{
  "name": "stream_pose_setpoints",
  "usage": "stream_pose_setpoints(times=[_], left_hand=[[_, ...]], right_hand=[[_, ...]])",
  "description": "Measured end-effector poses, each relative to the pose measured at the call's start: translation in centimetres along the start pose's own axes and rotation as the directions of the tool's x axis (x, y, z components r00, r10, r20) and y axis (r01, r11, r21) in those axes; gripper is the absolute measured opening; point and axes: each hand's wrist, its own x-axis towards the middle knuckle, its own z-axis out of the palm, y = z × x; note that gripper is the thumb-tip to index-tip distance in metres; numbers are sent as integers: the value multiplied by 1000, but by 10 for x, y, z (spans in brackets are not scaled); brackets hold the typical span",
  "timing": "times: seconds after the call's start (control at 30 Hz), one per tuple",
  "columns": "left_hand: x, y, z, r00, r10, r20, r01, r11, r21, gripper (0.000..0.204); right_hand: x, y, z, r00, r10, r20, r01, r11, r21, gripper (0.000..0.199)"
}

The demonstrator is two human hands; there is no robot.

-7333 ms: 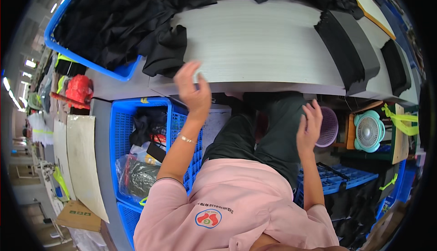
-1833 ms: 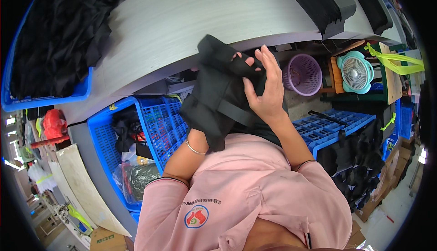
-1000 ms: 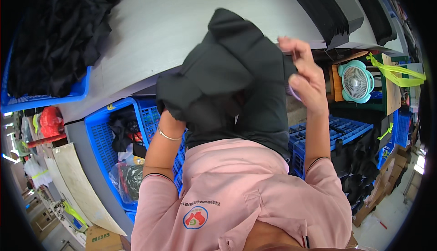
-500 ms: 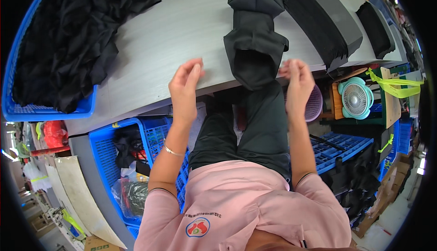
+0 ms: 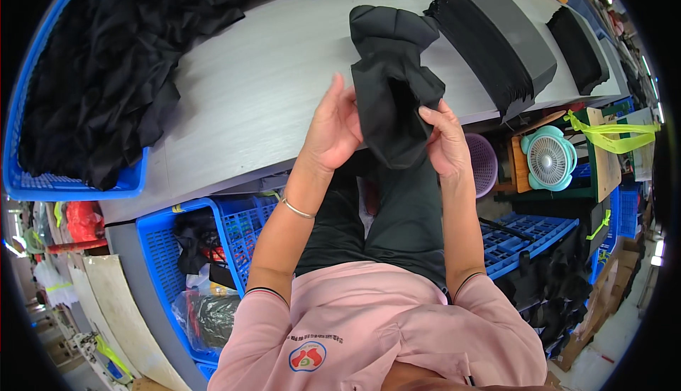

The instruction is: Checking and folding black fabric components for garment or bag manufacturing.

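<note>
A black sewn fabric piece (image 5: pixel 386 118), shaped like a pouch with its mouth open, hangs over the table's near edge above my lap. Its folded far end lies on the tabletop. My right hand (image 5: pixel 448 139) pinches the right rim of the mouth between thumb and fingers. Against the left side of the piece rests my left hand (image 5: pixel 336 127), palm turned inward and thumb stretched away from the fingers. Some of its fingertips are hidden by the cloth.
The pale table (image 5: pixel 262 86) carries a tall stack of black fabric panels (image 5: pixel 496 43) and a smaller stack (image 5: pixel 578 50). Black cloth heaps over a blue basket (image 5: pixel 78 189) at left. Below are a blue crate (image 5: pixel 159 249), a purple basket (image 5: pixel 482 164) and a small turquoise fan (image 5: pixel 548 159).
Both hands have come inward to the black fabric piece. My right hand has taken its rim, and my left hand now touches its side. The piece has shifted slightly toward me and turned.
</note>
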Motion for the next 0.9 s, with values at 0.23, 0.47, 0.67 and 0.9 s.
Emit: stream_pose_setpoints(times=[0.23,0.47,0.67,0.9], left_hand=[[-6,-15,-22,995,57,81,-44,988,-149,47],[-24,-12,-36,979,145,145,-125,982,-141,51],[-31,-12,-30,978,205,-40,-187,945,268,27],[-27,-7,-10,520,853,-38,-379,270,885,12]], right_hand=[[-4,4,-22,986,118,119,-148,947,286,39],[0,4,-27,953,182,244,-272,867,418,41],[2,15,-6,925,216,312,-229,973,4,43],[8,22,10,676,-736,43,259,182,-949,9]])
